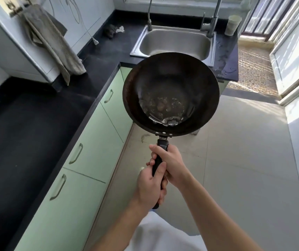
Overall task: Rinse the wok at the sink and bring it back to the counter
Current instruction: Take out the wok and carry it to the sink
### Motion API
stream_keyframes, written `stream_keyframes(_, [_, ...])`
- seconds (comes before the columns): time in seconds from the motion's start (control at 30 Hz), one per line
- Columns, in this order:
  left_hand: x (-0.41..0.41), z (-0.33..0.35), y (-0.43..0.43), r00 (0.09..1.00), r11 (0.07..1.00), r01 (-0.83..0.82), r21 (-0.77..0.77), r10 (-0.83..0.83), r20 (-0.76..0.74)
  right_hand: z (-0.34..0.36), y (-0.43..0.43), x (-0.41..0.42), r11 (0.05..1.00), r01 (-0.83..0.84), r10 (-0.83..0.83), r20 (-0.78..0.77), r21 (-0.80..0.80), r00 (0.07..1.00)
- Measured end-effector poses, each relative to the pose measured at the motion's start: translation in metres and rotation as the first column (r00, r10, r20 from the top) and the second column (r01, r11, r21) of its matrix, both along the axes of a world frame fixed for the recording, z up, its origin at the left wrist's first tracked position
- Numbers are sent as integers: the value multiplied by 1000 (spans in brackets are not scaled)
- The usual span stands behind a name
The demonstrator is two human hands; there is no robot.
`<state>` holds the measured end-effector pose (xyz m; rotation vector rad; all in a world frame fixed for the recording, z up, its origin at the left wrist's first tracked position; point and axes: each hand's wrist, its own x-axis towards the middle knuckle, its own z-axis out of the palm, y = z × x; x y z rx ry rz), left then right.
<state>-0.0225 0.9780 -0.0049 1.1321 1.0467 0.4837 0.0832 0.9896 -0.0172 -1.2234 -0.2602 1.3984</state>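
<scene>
Wok (171, 93) hangs over the floor short of the sink (174, 42), residue and liquid inside; left hand (149, 185) and right hand (172, 162) wrap fingers tight round its handle (158, 163); carrying step, seemingly sinkward; next, reach the faucet (213, 20).

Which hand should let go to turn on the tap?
Probably the right hand. It grips the wok handle nearer the pan, and the tall faucet stands at the sink's right rear corner. The left hand grips the handle's end and could keep holding, though the wok may tip.
</scene>
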Motion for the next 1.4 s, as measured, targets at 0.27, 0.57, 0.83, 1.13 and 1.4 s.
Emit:
stream_keyframes(0.27, [41,4,161,999,999,44,-13,-44,28,6,155,43,998,57,-56,32,-4,998])
stream_keyframes(0.57, [77,3,282,997,997,72,-22,-72,11,5,272,78,998,62,-62,51,3,997])
stream_keyframes(0.83, [122,-5,341,999,997,44,-65,-45,-19,-11,333,119,997,71,-71,14,-39,997])
stream_keyframes(1.13, [210,-25,426,997,999,8,-37,-11,-81,-30,423,207,998,35,-36,-29,-55,999])
stream_keyframes(1.4, [283,-42,467,991,996,15,-87,-26,-130,-57,465,283,995,-17,11,-57,-96,998])
